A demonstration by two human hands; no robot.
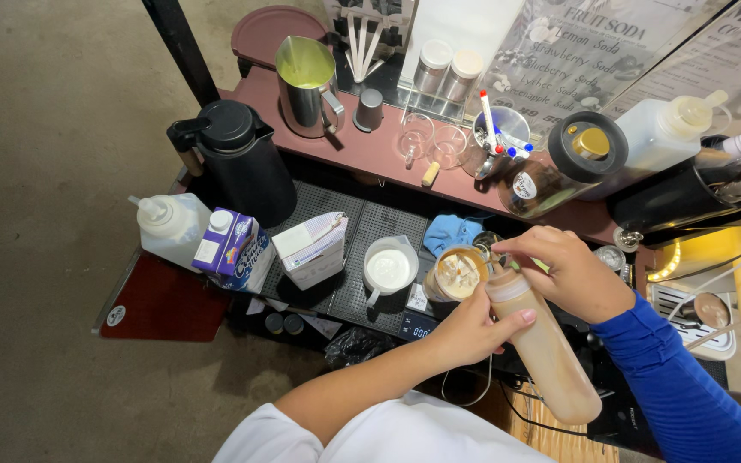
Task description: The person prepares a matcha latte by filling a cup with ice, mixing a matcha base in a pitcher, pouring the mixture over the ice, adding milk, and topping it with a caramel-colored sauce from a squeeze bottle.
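A tan squeeze bottle [545, 353] of brownish sauce is held tilted at the near right of the tabletop [319, 146], its nozzle end aimed at a clear plastic cup [456, 274] just beyond it. The left hand [473, 330] is wrapped around the bottle's upper part, fingers closed on it, while the fingers of the right hand [572, 274] are pinched at the cap end, over the cup's right edge. The nozzle itself is hidden by that hand.

For a clean pour, the tip is best kept centred over the cup's mouth and the bottle squeezed gently, so that nothing is spilled on the black perforated mat [336, 231].

The cup is filled with a pale brown iced drink, ice pieces showing at the top. A white pitcher [388, 270] just to its left is filled with white liquid, probably milk. Further left two cartons [272, 250] and a translucent squeeze bottle [169, 227] are seen, with a black thermal jug [242, 159] behind them. On the far shelf a steel jug [306, 81] holds green liquid.
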